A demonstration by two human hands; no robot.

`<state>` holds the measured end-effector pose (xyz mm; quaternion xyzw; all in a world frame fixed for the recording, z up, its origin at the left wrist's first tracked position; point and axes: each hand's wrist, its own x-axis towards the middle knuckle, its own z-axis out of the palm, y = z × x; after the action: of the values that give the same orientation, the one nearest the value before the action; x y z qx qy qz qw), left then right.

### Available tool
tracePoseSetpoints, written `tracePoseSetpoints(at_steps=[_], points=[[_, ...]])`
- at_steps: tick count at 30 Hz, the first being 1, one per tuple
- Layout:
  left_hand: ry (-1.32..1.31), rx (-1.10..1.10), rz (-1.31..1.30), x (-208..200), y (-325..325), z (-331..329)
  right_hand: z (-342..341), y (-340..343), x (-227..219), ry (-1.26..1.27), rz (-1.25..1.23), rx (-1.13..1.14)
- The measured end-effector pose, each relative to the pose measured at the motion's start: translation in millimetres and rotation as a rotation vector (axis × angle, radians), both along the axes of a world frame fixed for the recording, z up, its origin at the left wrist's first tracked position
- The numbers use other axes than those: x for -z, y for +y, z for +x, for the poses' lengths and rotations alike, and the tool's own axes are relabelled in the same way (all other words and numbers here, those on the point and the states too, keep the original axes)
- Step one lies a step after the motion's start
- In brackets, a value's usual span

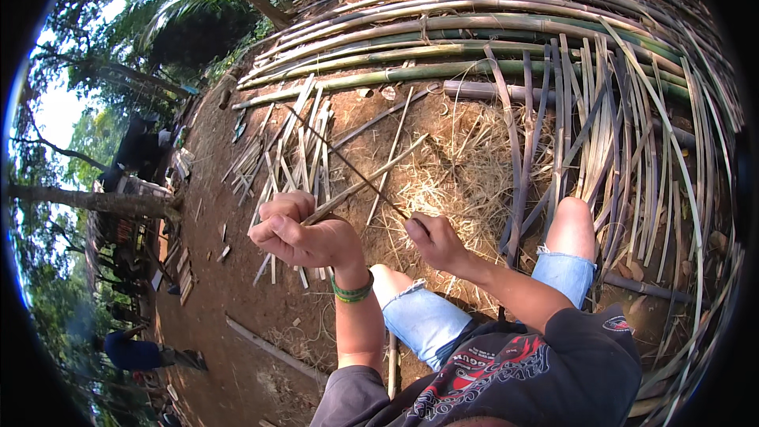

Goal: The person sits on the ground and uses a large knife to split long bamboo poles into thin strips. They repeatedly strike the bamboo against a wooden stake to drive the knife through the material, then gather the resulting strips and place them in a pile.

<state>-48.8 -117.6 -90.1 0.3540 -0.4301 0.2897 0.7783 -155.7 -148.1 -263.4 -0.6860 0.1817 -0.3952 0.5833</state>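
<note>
My left hand (304, 229), a green band on its wrist, is closed around a pale bamboo strip (375, 175). The strip slants up and to the right from the fist. Closed in front of my right knee, my right hand (436, 243) grips a long, thin dark rod (340, 156), which points up and to the left. Rod and strip cross in the picture between the hands; whether they touch I cannot tell. The frame does not show if the dark rod is a blade or a stick.
Pale shavings (451, 178) cover the ground ahead. Split bamboo strips (589, 119) lean at the right, and more cut strips (312, 142) lie at the left. Long bamboo poles (443, 20) stretch across the back. Another person (134, 350) is at the far left, near trees.
</note>
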Motion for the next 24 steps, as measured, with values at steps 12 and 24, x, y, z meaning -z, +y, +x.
tracePoseSetpoints(at_steps=[12,24], points=[[0.024,-0.083,-0.072,7,-3,-5,-7,21,-6,-0.054,0.029,-0.021],[0.07,-0.08,-0.074,5,-1,-1,1,12,46,0.012,0.08,-0.06]])
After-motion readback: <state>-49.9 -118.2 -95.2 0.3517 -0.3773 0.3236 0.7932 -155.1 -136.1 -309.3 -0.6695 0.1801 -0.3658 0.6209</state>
